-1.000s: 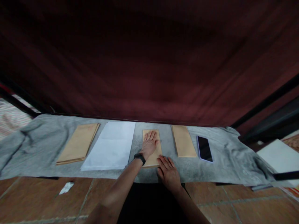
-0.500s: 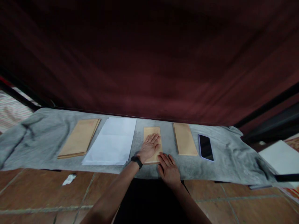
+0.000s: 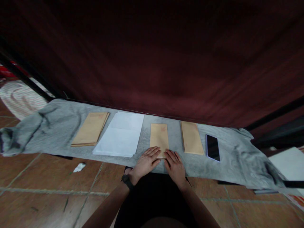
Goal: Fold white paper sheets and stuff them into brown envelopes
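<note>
A brown paper envelope (image 3: 158, 136) with small red print near its far end lies flat in front of me on the grey cloth (image 3: 143, 139). My left hand (image 3: 146, 162) rests on the envelope's near left corner, fingers stretched out and flat. At the near right corner lie the extended fingers of my right hand (image 3: 175, 166). Both thumbs point toward each other by the near edge, which the hands partly cover. To the left is a stack of white paper sheets (image 3: 120, 136). On the right, close to my right hand, is a stack of brown envelopes (image 3: 193, 137).
Another stack of brown envelopes (image 3: 91, 129) lies at the far left. A phone (image 3: 213, 148) with a pale purple edge sits right of the right stack. Behind the cloth hangs a dark red curtain (image 3: 152, 63). A crumpled white tissue (image 3: 79, 167) lies on the tiled floor (image 3: 52, 177).
My left hand has slid from the middle of the envelope to its near left corner, uncovering the red print. My right hand stays at the near right corner. The view has shifted slightly.
</note>
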`<action>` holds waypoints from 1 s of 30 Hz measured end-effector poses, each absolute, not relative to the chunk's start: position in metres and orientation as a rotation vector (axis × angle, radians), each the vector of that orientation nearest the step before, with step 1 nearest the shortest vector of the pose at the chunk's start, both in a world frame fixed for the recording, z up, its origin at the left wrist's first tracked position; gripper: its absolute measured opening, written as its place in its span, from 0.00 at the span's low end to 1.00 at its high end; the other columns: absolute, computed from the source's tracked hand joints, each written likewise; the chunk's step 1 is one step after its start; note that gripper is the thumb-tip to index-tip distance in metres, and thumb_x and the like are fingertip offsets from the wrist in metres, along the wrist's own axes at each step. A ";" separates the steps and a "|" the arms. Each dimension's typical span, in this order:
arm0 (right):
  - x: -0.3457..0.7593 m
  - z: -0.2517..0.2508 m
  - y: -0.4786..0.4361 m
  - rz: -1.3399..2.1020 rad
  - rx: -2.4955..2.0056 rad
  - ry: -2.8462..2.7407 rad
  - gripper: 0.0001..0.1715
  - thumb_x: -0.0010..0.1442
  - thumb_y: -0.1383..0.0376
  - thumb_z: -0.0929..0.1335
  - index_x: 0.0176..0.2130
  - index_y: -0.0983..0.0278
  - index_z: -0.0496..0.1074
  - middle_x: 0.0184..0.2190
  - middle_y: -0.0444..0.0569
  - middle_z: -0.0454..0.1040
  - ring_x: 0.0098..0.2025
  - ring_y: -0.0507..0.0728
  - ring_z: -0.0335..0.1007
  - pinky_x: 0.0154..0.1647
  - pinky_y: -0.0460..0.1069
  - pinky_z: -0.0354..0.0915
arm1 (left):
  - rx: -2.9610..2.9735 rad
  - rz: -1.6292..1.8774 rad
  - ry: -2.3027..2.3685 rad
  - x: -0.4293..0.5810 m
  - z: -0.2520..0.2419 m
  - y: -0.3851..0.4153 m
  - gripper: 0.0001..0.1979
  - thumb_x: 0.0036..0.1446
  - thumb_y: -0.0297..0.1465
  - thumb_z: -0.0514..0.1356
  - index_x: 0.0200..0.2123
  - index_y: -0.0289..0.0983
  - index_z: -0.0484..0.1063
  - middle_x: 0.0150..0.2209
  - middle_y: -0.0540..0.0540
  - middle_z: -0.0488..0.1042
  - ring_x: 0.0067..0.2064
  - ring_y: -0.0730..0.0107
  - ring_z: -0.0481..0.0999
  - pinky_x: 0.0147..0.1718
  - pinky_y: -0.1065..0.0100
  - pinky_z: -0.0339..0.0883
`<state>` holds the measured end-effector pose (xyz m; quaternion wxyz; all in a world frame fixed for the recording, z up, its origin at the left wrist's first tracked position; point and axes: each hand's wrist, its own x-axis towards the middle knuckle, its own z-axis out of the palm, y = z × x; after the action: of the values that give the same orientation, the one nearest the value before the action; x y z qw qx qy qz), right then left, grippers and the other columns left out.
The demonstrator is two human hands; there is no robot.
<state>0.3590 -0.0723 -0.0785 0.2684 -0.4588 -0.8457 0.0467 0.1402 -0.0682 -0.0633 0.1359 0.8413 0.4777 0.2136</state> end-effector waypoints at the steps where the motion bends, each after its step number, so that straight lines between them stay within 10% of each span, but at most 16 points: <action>1: 0.360 -0.079 -0.071 0.136 -1.236 -2.265 0.22 0.70 0.65 0.62 0.61 0.60 0.69 0.61 0.52 0.72 0.63 0.60 0.67 0.68 0.62 0.55 | 2.416 0.647 1.405 0.140 -0.064 -0.072 0.21 0.69 0.38 0.54 0.62 0.41 0.67 0.65 0.43 0.68 0.67 0.64 0.65 0.66 0.55 0.59; 16: 0.352 -0.084 -0.062 0.261 -1.351 -2.076 0.15 0.70 0.65 0.62 0.48 0.58 0.76 0.51 0.49 0.78 0.54 0.59 0.73 0.59 0.58 0.63 | 2.275 0.837 1.537 0.150 -0.068 -0.076 0.17 0.69 0.29 0.50 0.55 0.40 0.73 0.57 0.45 0.76 0.60 0.64 0.73 0.60 0.57 0.68; 30: 0.330 -0.083 -0.109 0.160 -1.234 -2.324 0.29 0.72 0.66 0.59 0.69 0.63 0.59 0.65 0.54 0.66 0.67 0.60 0.61 0.70 0.63 0.53 | 2.569 0.641 1.444 0.141 -0.069 -0.092 0.24 0.65 0.27 0.51 0.63 0.35 0.66 0.66 0.40 0.67 0.68 0.61 0.62 0.67 0.54 0.59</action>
<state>0.3301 -0.1086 -0.0826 0.2499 -0.4532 -0.8536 0.0589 0.1412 -0.0917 -0.0687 0.0630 0.8502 0.4778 0.2120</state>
